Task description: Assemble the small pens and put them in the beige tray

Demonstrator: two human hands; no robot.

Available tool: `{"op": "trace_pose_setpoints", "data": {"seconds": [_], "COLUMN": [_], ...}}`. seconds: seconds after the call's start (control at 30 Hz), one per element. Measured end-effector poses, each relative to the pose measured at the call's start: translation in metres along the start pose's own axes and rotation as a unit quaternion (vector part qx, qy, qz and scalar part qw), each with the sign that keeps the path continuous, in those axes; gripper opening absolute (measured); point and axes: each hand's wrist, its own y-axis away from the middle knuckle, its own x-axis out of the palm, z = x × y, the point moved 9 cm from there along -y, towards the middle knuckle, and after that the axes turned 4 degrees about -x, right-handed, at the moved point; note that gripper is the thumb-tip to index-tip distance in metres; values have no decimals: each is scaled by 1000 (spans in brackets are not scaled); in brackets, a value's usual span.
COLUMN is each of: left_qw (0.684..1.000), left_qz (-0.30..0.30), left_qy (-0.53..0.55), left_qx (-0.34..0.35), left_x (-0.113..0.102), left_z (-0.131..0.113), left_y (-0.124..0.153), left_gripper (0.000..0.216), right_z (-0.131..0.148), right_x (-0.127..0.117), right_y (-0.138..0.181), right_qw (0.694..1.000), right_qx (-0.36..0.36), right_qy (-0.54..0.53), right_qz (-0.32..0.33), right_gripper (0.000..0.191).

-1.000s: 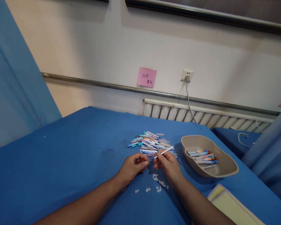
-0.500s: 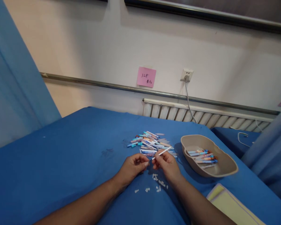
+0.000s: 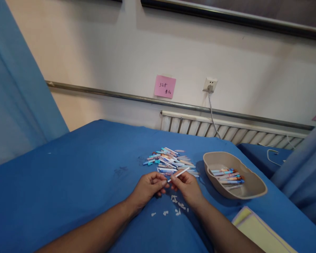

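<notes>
My right hand (image 3: 186, 186) pinches a slim white pen refill (image 3: 183, 172) between thumb and fingers. It slants, with its far end pointing up and right. At the refill's lower left end, my left hand (image 3: 152, 186) is closed, thumb against fingertips; the refill's tip is hidden there. Just beyond both hands lies a heap of pens and white refills (image 3: 168, 160) in blue, white, orange and teal. Small white bits (image 3: 174, 199) are scattered on the blue cloth (image 3: 94, 168) nearer to me, below the hands.
To the right stands a beige basin (image 3: 252, 188) with several assembled-looking pens (image 3: 229, 176) inside. A yellow pad or folded cloth (image 3: 258, 228) lies at the front right. Behind the table are a radiator (image 3: 184, 124) and a wall socket (image 3: 210, 84) with a plugged-in cable.
The refill has slid slightly down and left toward my left fingers, and its dark tip no longer shows. My left fingers have shifted a little; the heap and basin stay the same.
</notes>
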Motion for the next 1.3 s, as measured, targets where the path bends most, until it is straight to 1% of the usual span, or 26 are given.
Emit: {"op": "trace_pose_setpoints", "data": {"seconds": [0.17,0.3,0.63,0.83,0.93,1.03,1.13,1.2,1.3], "left_qw": [1000,1000,1000,1000,1000,995,988,984,981], "left_qz": [18,12,17,4,-27,-88,-142,-162,-171], "left_qy": [5,-2,-6,8,6,-1,-16,-33,-54], "left_qx": [-9,-16,-17,-19,2,38,64,73,79], "left_x": [3,3,2,0,-7,-22,-39,-47,-53], "left_z": [-1,-2,0,0,-4,-14,-22,-26,-26], "left_y": [1,1,-1,-1,-2,-1,0,-2,-5], "left_gripper": [36,39,40,38,37,36,35,34,32], "right_z": [1,1,-1,-5,-4,-4,-6,-7,-8], "right_x": [5,9,6,-7,-19,-31,-39,-42,-45], "right_y": [2,3,4,0,-3,-5,-7,-8,-9], "right_qw": [1000,999,997,995,991,986,983,982,981], "right_qx": [11,19,47,39,40,45,52,53,51], "right_qy": [-17,-30,-59,-93,-109,-121,-128,-129,-131], "right_qz": [21,32,10,-28,-65,-103,-121,-127,-133], "right_gripper": [34,35,42,39,39,40,40,40,40]}}
